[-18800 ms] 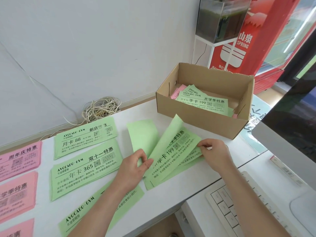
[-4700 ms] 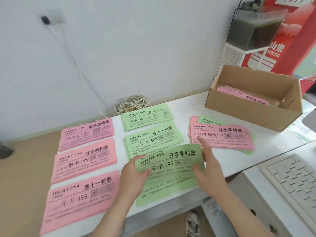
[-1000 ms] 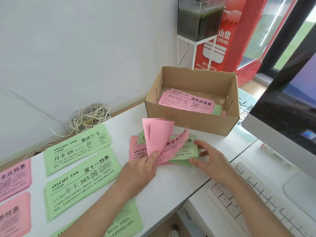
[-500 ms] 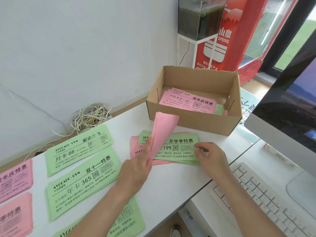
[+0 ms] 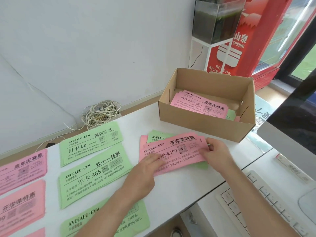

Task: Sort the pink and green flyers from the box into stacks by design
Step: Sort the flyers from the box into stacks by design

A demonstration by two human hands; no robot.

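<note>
head view: my left hand (image 5: 147, 170) presses straight fingers flat on the top rectangular pink paper flyer (image 5: 179, 151), its grip slack around nothing. my right hand (image 5: 217, 154) has its grip pinched on that flyer's right edge. the flyer tops a loose pile (image 5: 154, 136) on the white table (image 5: 179, 187), just before the brown cardboard box (image 5: 205, 127) holding more pink flyers (image 5: 200, 105). sorted green stacks (image 5: 95, 173) lie left.

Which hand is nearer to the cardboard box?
Right. The right hand pinches the pink flyer at its right end, just in front of the cardboard box; the left hand presses the flyer's left end, farther away.
</note>
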